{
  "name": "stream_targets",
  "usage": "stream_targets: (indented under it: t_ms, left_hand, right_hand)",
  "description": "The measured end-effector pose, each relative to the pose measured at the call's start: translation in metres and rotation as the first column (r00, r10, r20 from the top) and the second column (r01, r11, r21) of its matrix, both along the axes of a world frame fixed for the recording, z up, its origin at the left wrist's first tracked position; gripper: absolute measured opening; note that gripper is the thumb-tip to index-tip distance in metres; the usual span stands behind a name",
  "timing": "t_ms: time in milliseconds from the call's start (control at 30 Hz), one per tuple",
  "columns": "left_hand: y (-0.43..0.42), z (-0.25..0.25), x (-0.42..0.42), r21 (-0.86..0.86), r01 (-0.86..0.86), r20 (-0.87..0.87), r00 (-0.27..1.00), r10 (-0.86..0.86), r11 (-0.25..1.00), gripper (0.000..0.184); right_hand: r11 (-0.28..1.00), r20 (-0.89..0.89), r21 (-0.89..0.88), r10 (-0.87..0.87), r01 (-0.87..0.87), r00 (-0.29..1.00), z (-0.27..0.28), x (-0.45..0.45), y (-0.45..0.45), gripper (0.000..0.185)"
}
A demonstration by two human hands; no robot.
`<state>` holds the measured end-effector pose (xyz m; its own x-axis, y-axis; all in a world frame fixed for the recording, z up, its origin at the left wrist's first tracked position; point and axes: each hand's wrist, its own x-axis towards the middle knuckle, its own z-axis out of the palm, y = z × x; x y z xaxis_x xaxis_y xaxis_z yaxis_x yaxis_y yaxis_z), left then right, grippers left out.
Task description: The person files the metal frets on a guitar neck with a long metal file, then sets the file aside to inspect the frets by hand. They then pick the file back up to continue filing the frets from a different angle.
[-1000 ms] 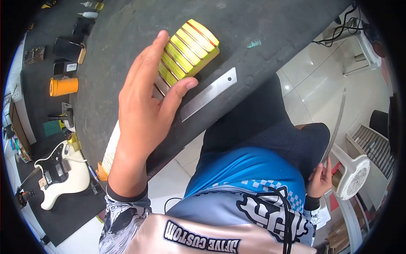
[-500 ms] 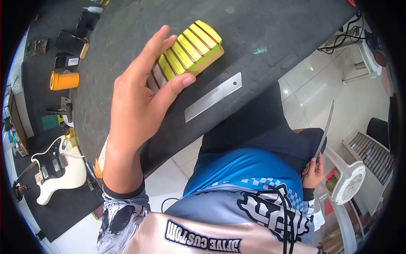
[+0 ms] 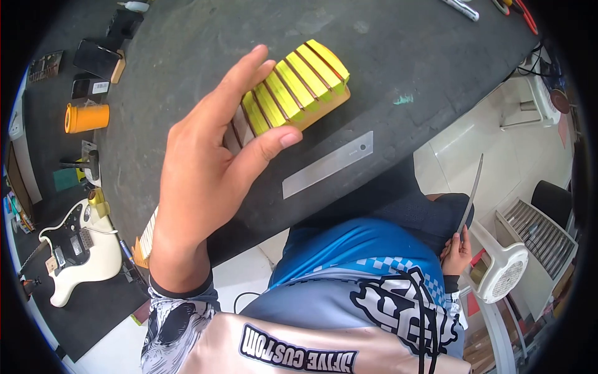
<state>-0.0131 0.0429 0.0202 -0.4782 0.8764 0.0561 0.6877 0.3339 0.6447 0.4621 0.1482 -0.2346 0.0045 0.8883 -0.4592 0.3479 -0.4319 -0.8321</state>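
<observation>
My left hand [image 3: 212, 140] lies over a guitar neck [image 3: 296, 84], fingers along its far side and thumb along its near edge. Bright yellow tape covers the fretboard between the dark fret lines. The neck's other end shows at the left, past my forearm. A flat metal plate [image 3: 327, 165] with a small hole near one end rests on the dark table, just beside the neck. Down at my right side, over the floor, my right hand [image 3: 458, 252] grips the lower end of a slim metal file [image 3: 473, 190], which points upward.
On the left are an orange cup [image 3: 87, 118], a black hammer [image 3: 92, 165], phones, and a white electric guitar body [image 3: 84, 255]. A red-handled tool [image 3: 526, 15] lies at the table's far right corner. A white plastic stool [image 3: 504, 268] stands near my right hand.
The view has shifted a little, bringing the red-handled tool into sight. My left hand stays on the neck, and my right hand still holds the file low at my side.
</observation>
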Motion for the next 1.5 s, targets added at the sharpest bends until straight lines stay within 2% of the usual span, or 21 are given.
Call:
stream_targets:
  t_ms: [133,333,600,733,800,933,1000,1067,1133,1200,1333,1500]
  left_hand:
    - [0.001,0.001,0.001,-0.001,0.004,-0.016,1.000,-0.004,1.000,0.070]
    - [0.000,-0.003,0.007,-0.018,0.037,-0.241,0.970,-0.040,0.999,0.075]
    - [-0.003,-0.015,0.011,0.027,0.065,-0.346,0.937,-0.052,0.998,0.077]
    - [-0.004,-0.021,0.010,0.057,0.084,-0.352,0.934,-0.059,0.995,0.075]
    - [-0.003,-0.020,0.013,0.048,0.092,-0.382,0.922,-0.067,0.995,0.073]
    - [-0.005,-0.026,0.011,0.061,0.149,-0.479,0.872,-0.102,0.987,0.065]
    - [-0.005,-0.028,0.009,0.079,0.206,-0.523,0.841,-0.135,0.975,0.059]
    - [-0.004,-0.025,0.009,0.056,0.256,-0.554,0.812,-0.183,0.965,0.053]
    - [-0.005,-0.024,0.012,0.015,0.273,-0.560,0.799,-0.218,0.962,0.050]
    - [-0.005,-0.024,0.016,0.001,0.275,-0.559,0.797,-0.228,0.961,0.048]
    - [-0.009,-0.035,0.001,-0.019,0.341,-0.671,0.692,-0.265,0.940,0.047]
    - [-0.006,-0.028,0.009,-0.050,0.305,-0.661,0.704,-0.260,0.951,0.047]
  right_hand:
    - [1.000,0.014,-0.011,0.012,-0.012,1.000,-0.001,-0.004,0.004,0.045]
    - [0.999,0.019,-0.031,0.027,-0.027,0.999,0.001,-0.009,0.006,0.045]
    - [0.998,0.043,-0.050,0.035,-0.033,0.998,0.009,-0.015,0.007,0.045]
    - [0.995,0.111,0.077,0.052,-0.061,0.992,0.021,-0.013,0.000,0.044]
    - [0.982,0.174,0.170,0.049,-0.079,0.984,0.045,-0.017,-0.006,0.044]
    - [0.866,0.273,0.432,0.139,-0.250,0.952,0.115,-0.024,-0.009,0.041]
    - [0.788,0.409,0.448,0.240,-0.423,0.880,0.159,-0.024,-0.010,0.040]
    - [0.600,0.567,0.449,0.381,-0.662,0.730,0.205,-0.042,-0.006,0.042]
    - [0.221,0.678,0.466,0.534,-0.857,0.506,0.242,-0.059,0.004,0.050]
    - [0.120,0.672,0.466,0.596,-0.877,0.439,0.258,-0.091,0.002,0.052]
    - [0.075,0.689,0.410,0.627,-0.909,0.363,0.268,-0.110,-0.004,0.061]
    - [0.053,0.750,0.376,0.569,-0.925,0.338,0.264,-0.115,-0.009,0.067]
